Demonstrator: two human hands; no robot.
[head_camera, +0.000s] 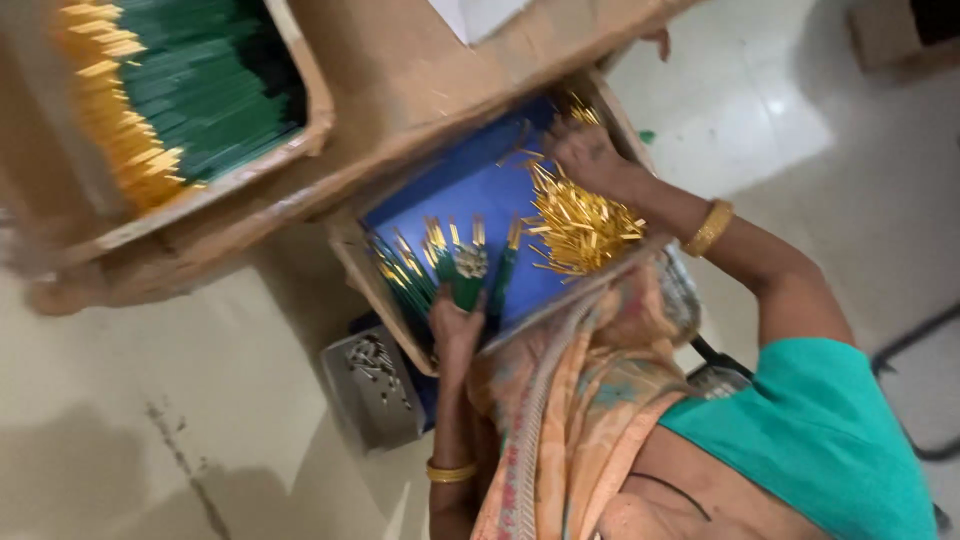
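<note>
Gripping a small bunch of green sticks with gold tips (468, 272), the left hand (455, 325) has its grip closed round their lower ends, so the tips stand up and fan out above the fingers, probably to keep them even. More of the same sticks lie just beside that grip, leaning against the near wall of the cardboard tray (350, 262).

Further along the tray's blue floor, the right hand (585, 155) rests on a loose heap of gold tubes (580, 225), fingers curled down into it; I cannot tell how far that grip is closed or whether it holds any.

Both hands work inside the tray's low walls, with bare blue floor between them for reaching. Beyond the left grip, a second box (305, 110) holds packed green sticks (205, 85). Below it sits a small grey container of metal pieces (375, 385) on the floor.
</note>
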